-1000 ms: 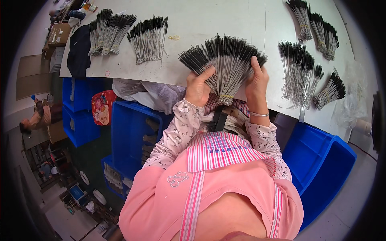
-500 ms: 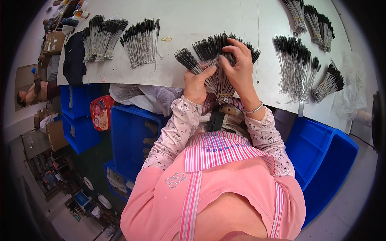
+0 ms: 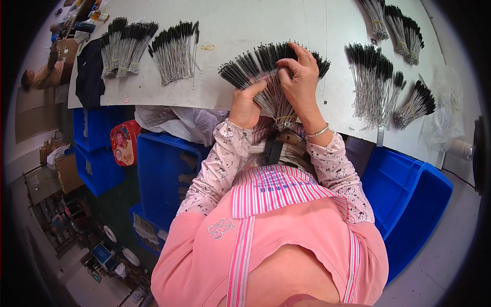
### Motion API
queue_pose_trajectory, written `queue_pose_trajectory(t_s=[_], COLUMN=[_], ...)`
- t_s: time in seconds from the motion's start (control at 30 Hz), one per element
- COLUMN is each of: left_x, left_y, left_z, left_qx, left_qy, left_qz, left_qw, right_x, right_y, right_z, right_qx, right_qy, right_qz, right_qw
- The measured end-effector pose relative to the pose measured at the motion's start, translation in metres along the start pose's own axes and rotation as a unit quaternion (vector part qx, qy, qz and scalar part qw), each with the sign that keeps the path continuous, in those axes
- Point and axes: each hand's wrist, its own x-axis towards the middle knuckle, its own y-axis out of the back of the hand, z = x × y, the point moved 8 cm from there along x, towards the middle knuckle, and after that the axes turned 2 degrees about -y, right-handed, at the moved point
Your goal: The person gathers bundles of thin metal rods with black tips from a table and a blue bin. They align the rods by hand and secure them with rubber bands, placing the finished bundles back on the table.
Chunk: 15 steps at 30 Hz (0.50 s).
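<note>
A fanned bundle of wire brushes (image 3: 266, 64) with black bristle heads is between my hands at the near edge of the table. Their twisted wire stems draw together at looped ends, where a yellowish band goes round them. My left hand (image 3: 246, 107) grips the bundle's left side, thumb lying across the stems. Bent over the right part, my right hand (image 3: 300, 84) has its thumb and fingers curled among the brush heads. Its fingertips partly hide which brushes they touch.
More brushes lie on the white table (image 3: 240, 25): a left pile (image 3: 125, 48), a loose pile (image 3: 175, 53), and a right pile (image 3: 373, 84). A yellow band (image 3: 207, 47) lies behind. Blue crates (image 3: 404, 199) stand below, beside a red container (image 3: 125, 143).
The brushes by my left thumb are spread into a wider fan. My right fingers have shifted along the heads and curl more. The whole view has moved slightly.
</note>
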Motion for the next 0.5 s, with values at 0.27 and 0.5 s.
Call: queue_pose_trajectory(t_s=[0.27, 0.5], left_x=[-0.002, 0.004], left_y=[0.002, 0.005], left_z=[0.003, -0.002], left_qx=[0.005, -0.036], left_qy=[-0.012, -0.005], left_qz=[0.014, 0.023], left_qw=[1.0, 0.999], right_x=[0.003, 0.0], right_y=[0.003, -0.002], right_z=[-0.013, -0.002], right_qx=[0.003, 0.047], right_qy=[0.012, -0.005], right_qz=[-0.035, -0.016], right_qw=[0.999, 0.999])
